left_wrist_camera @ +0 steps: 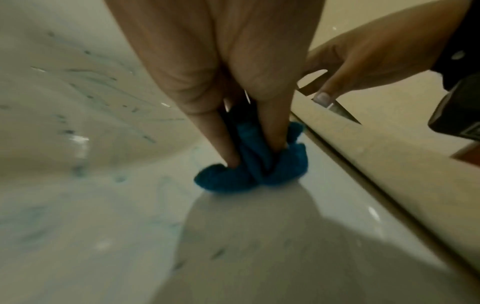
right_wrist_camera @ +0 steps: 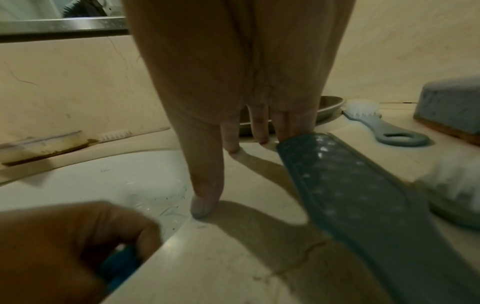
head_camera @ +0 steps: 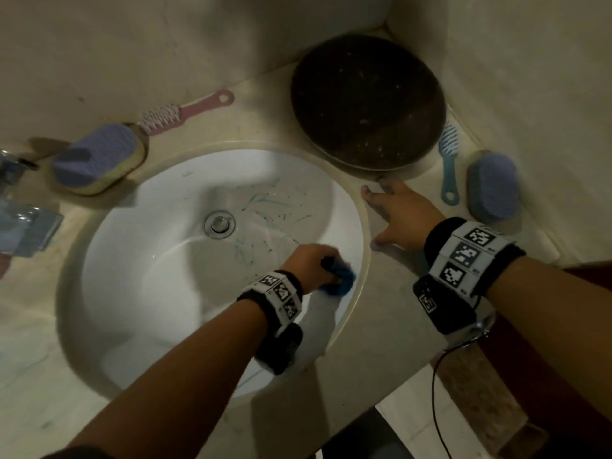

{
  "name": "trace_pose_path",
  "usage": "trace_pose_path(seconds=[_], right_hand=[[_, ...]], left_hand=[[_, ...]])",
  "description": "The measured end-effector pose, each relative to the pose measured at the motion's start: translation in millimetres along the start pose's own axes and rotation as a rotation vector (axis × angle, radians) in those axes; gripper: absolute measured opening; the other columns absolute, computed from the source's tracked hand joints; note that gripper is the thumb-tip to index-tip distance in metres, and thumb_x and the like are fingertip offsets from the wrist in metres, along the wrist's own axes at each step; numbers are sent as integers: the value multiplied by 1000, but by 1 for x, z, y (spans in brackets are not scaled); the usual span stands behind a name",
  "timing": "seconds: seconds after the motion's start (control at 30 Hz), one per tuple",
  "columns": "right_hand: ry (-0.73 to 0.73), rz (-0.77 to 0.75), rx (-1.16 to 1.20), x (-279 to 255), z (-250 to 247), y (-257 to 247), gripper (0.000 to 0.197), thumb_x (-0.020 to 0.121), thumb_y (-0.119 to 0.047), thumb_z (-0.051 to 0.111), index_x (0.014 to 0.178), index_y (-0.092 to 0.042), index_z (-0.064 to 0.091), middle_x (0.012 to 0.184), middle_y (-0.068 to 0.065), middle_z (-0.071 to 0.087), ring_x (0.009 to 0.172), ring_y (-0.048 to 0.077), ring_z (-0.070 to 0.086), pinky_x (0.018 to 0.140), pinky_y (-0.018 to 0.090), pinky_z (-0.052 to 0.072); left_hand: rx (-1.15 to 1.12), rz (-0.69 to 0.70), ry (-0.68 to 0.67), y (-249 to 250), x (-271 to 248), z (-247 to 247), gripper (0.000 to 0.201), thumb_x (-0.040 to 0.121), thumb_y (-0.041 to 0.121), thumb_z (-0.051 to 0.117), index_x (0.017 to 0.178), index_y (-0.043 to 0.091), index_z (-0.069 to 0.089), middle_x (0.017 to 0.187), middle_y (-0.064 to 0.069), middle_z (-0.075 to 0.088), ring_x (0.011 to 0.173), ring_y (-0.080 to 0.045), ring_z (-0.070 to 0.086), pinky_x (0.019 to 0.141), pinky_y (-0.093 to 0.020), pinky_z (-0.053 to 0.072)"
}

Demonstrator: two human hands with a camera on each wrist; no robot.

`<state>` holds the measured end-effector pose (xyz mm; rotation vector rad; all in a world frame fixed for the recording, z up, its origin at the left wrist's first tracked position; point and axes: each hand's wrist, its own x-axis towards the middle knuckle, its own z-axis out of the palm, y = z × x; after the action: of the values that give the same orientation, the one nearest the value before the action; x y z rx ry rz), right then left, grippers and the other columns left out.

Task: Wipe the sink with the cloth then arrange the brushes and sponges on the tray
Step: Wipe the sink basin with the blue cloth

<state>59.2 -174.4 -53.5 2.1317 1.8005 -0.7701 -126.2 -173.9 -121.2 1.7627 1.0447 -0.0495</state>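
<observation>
My left hand (head_camera: 326, 263) grips a bunched blue cloth (head_camera: 344, 283) and presses it against the right inner wall of the white sink (head_camera: 159, 260), just under the rim. In the left wrist view two fingers (left_wrist_camera: 272, 133) dig into the cloth (left_wrist_camera: 228, 179). Blue streaks mark the basin near the drain (head_camera: 219, 224). My right hand (head_camera: 394, 210) rests open on the counter right of the sink, fingers spread. The dark round tray (head_camera: 367, 101) stands in the back corner. A pink brush (head_camera: 188, 111), a light blue brush (head_camera: 448, 164) and two purple sponges (head_camera: 99, 157) (head_camera: 493, 187) lie around it.
A chrome tap (head_camera: 20, 200) stands at the sink's left. In the right wrist view a long grey-blue brush (right_wrist_camera: 363, 205) lies on the counter beside my right hand's little finger. Walls close in behind and on the right. A black cable (head_camera: 437, 392) hangs off my right wrist.
</observation>
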Motion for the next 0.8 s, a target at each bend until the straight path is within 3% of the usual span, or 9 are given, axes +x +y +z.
trace_pose_path(seconds=[0.07, 0.1, 0.23, 0.3, 0.43, 0.53, 0.67, 0.73, 0.8], right_hand=[[14, 7, -3, 0, 1, 1, 105, 67, -31, 80, 150, -29, 16, 158, 4, 6, 143, 24, 21, 111, 30, 30], [16, 8, -3, 1, 1, 2, 105, 67, -31, 81, 150, -29, 16, 158, 4, 7, 143, 24, 22, 111, 31, 30], [20, 4, 10, 2, 4, 3, 105, 66, -30, 81, 150, -30, 17, 157, 3, 9, 142, 25, 24, 110, 33, 31], [24, 6, 12, 1, 3, 2, 105, 66, -29, 81, 150, -30, 18, 157, 3, 9, 142, 25, 24, 110, 33, 31], [14, 8, 5, 2, 3, 2, 105, 65, -31, 81, 149, -30, 18, 157, 2, 9, 142, 25, 24, 110, 32, 31], [17, 4, -12, 2, 2, 3, 104, 66, -33, 81, 150, -30, 18, 157, 3, 10, 142, 24, 24, 109, 31, 31], [1, -5, 4, 0, -1, 3, 103, 67, -30, 80, 150, -30, 18, 157, 3, 9, 143, 24, 23, 110, 31, 31], [3, 0, 13, -1, -1, 3, 103, 67, -29, 81, 149, -30, 19, 157, 2, 8, 143, 23, 22, 110, 31, 30], [-6, 8, 26, -1, -2, 1, 103, 68, -29, 80, 150, -30, 18, 158, 1, 7, 144, 23, 20, 111, 32, 29]], left_hand=[[-126, 1, 117, 13, 10, 1, 22, 75, 5, 74, 96, 9, 69, 102, -9, 66, 88, -15, 56, 74, -17, 38], [-148, -4, 102, 14, 12, 2, 23, 74, 5, 74, 95, 9, 70, 102, -10, 67, 87, -14, 55, 73, -17, 39], [212, -32, -317, -18, -11, -7, 31, 70, 8, 78, 100, 9, 70, 100, -7, 67, 86, -11, 53, 74, -17, 39], [227, -95, -406, -34, -26, -9, 29, 71, 11, 78, 99, 11, 71, 94, -2, 64, 86, -11, 54, 76, -21, 44], [124, 19, -199, -13, -6, -7, 30, 70, 10, 78, 99, 12, 71, 101, -7, 67, 87, -12, 53, 82, -23, 43], [1, 69, -72, 11, 9, -5, 27, 71, 7, 77, 96, 12, 71, 102, -8, 66, 87, -15, 55, 78, -21, 43], [125, 9, -219, -19, -16, -3, 30, 71, 10, 78, 100, 11, 70, 100, -3, 65, 87, -9, 52, 76, -16, 38], [207, -70, -318, -36, -31, -6, 30, 73, 13, 77, 102, 14, 70, 106, -5, 66, 88, -10, 52, 79, -21, 43], [193, -89, -316, -38, -37, -8, 28, 75, 13, 75, 103, 16, 70, 110, -5, 66, 90, -12, 53, 82, -23, 44]])
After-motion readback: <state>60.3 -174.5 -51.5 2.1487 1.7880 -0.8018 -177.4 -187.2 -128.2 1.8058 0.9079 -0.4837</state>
